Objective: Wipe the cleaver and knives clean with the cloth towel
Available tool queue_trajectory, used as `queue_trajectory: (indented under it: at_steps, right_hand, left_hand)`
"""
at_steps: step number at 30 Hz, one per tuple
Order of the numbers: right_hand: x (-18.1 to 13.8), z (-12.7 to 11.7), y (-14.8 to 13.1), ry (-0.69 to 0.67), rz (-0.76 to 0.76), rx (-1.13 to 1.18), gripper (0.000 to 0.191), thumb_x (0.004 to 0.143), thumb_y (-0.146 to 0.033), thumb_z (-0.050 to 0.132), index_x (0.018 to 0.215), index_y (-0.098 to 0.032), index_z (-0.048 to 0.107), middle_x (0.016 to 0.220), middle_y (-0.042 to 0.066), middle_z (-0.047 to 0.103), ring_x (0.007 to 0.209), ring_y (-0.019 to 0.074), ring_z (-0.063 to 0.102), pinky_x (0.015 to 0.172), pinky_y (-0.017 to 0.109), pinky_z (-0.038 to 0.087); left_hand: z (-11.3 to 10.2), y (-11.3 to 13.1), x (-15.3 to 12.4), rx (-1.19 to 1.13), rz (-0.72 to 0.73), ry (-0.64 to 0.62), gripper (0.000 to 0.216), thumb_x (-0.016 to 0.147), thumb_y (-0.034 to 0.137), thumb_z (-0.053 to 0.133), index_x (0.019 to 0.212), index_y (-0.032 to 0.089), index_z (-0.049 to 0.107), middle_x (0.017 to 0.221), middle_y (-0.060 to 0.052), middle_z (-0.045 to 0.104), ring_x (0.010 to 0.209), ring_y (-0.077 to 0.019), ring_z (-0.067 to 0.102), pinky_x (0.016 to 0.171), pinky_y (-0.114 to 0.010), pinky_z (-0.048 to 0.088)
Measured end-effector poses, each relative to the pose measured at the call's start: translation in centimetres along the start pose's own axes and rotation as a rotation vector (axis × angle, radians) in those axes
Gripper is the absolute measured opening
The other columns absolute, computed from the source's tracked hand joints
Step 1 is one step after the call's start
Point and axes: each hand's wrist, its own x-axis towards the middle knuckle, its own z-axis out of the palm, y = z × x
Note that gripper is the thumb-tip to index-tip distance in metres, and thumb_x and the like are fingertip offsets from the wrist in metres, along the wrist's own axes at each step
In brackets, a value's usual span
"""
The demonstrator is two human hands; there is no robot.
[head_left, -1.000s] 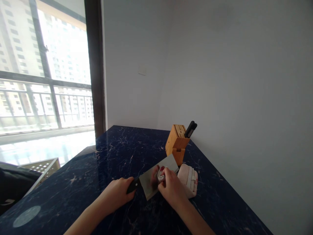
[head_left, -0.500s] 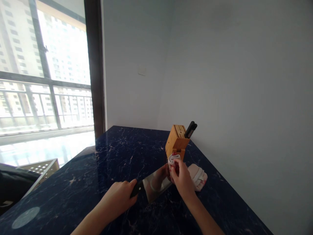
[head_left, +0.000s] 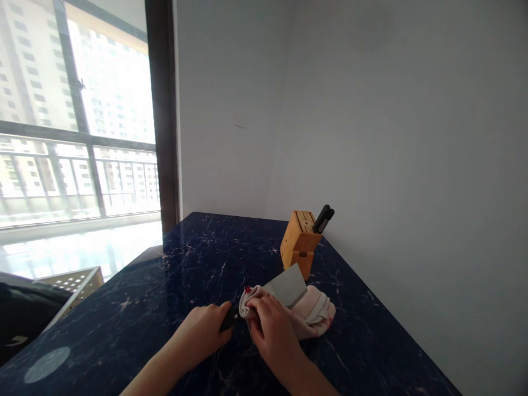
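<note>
A cleaver (head_left: pixel 289 287) with a broad steel blade and black handle points away to the right above the table. My left hand (head_left: pixel 208 327) is closed round its handle. My right hand (head_left: pixel 272 324) grips a folded white and pink towel (head_left: pixel 315 311) and presses its rolled end against the blade close to the handle. The rest of the towel trails off to the right, below the blade. Part of the blade is hidden by the towel and my right hand.
Past the blade tip stands a wooden knife block (head_left: pixel 300 242) with black-handled tools (head_left: pixel 324 219) in it. The dark blue marbled table (head_left: pixel 231 247) meets a grey wall on the right. A pale round patch (head_left: pixel 47 364) is at the near left, and a perforated crate (head_left: pixel 80 283) sits beyond the left edge.
My right hand has slid the towel from the blade's far end back toward the handle, leftward and nearer. My left hand stays on the handle.
</note>
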Motion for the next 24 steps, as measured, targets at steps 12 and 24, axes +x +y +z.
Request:
queue_trajectory:
  at_steps: [12,24]
  right_hand:
    - [-0.4,0.0,1.6,-0.101,0.170,-0.229,0.025,0.060,-0.008,0.047,0.082,-0.018,0.054,0.089,0.006,0.058,0.087,0.0207,0.051,0.078,0.030,0.038]
    - [-0.7,-0.7,7.1,0.195,0.353,-0.092,0.017,0.067,-0.015,0.047,0.081,-0.021,0.054,0.074,0.001,0.056,0.068,0.0172,0.056,0.059,0.027,0.041]
  left_hand:
    - [0.4,-2.0,0.5,-0.197,0.000,0.031,0.022,0.078,0.040,0.042,0.077,0.024,0.057,0.065,0.000,0.066,0.059,-0.0185,0.064,0.049,-0.021,0.039]
    - [-0.8,-3.5,0.7,-0.418,-0.086,0.141,0.026,0.077,0.048,0.044,0.081,0.024,0.052,0.055,0.006,0.055,0.047,-0.0126,0.056,0.043,-0.019,0.032]
